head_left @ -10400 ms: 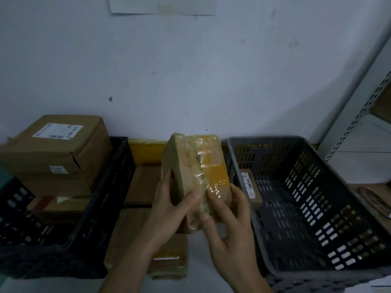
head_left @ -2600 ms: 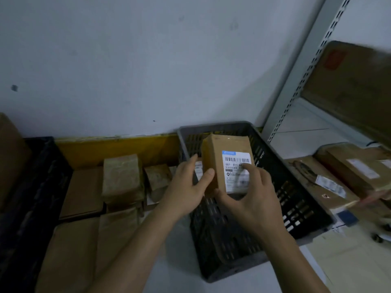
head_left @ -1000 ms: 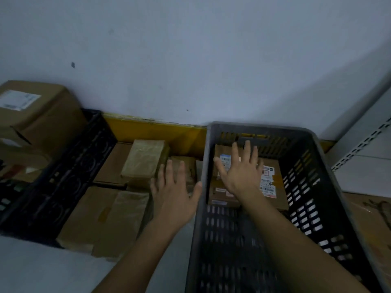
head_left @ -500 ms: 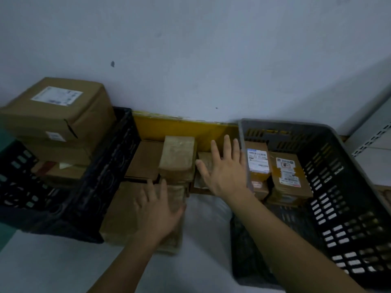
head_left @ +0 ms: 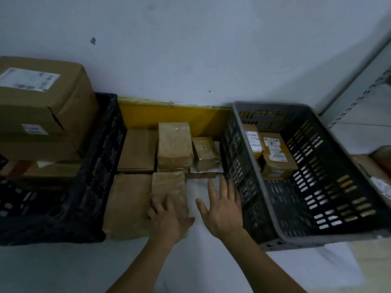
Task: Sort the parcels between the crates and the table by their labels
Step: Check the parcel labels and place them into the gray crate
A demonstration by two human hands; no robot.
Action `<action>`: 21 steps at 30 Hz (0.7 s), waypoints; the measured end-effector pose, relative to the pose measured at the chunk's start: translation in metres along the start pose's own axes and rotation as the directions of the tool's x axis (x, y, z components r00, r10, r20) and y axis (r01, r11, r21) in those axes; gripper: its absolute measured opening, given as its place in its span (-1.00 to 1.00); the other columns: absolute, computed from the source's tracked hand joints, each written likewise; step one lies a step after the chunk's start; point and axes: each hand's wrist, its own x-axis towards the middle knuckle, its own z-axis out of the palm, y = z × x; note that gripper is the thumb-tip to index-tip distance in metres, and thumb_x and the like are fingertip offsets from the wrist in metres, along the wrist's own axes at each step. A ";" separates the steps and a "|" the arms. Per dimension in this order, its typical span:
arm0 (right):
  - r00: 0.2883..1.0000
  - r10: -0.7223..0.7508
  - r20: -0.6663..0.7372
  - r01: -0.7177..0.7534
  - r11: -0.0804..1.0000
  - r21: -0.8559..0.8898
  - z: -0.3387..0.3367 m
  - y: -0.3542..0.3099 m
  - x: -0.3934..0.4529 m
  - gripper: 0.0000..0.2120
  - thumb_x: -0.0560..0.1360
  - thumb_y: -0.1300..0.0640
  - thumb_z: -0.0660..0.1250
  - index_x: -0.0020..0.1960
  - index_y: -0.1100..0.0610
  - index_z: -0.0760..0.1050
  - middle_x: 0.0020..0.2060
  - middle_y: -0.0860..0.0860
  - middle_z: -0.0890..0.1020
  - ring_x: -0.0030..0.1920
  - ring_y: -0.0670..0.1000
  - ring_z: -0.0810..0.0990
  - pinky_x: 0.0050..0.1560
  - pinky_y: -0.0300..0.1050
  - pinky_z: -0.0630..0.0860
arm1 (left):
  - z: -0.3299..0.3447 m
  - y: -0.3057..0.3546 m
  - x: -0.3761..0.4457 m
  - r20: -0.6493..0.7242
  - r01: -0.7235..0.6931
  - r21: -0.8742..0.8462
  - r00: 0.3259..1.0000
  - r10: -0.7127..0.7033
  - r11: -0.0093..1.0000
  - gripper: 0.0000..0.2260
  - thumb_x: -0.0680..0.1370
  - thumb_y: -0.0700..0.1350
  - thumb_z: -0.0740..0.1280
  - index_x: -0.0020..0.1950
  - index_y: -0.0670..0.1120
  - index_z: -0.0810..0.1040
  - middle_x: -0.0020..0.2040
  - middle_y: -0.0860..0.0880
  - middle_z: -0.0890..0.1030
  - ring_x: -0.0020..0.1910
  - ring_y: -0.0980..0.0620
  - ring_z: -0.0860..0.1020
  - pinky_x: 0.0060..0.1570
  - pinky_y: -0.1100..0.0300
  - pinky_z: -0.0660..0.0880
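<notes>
The left hand (head_left: 169, 216) rests flat on a flat brown parcel (head_left: 169, 188) lying on the table (head_left: 63, 269) between the black crate (head_left: 93, 166) and the grey crate (head_left: 285, 235). The right hand (head_left: 222, 208) is spread, fingers straight, holding nothing, just left of the grey crate. 2 labelled parcels (head_left: 275, 155) sit at the far end inside the grey crate. More taped parcels (head_left: 173, 146) lie left of it, by the wall (head_left: 190, 49).

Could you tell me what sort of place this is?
Probably a parcel sorting or stock room: labelled cardboard boxes sit in a grey crate, wrapped parcels crowd the table, and metal shelving stands nearby.
</notes>
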 end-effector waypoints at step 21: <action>0.964 -0.135 0.230 -0.219 0.095 0.971 -0.042 -0.017 -0.052 -0.44 0.55 -0.31 0.39 0.52 -0.30 0.39 0.36 -0.19 0.66 0.36 -0.07 0.64 0.34 -0.02 0.59 | -0.084 -0.028 -0.082 -0.289 -0.347 -0.841 0.937 0.198 0.416 -0.19 0.34 0.23 0.54 0.56 0.38 0.34 0.53 0.24 0.41 0.45 0.17 0.47 0.37 0.02 0.53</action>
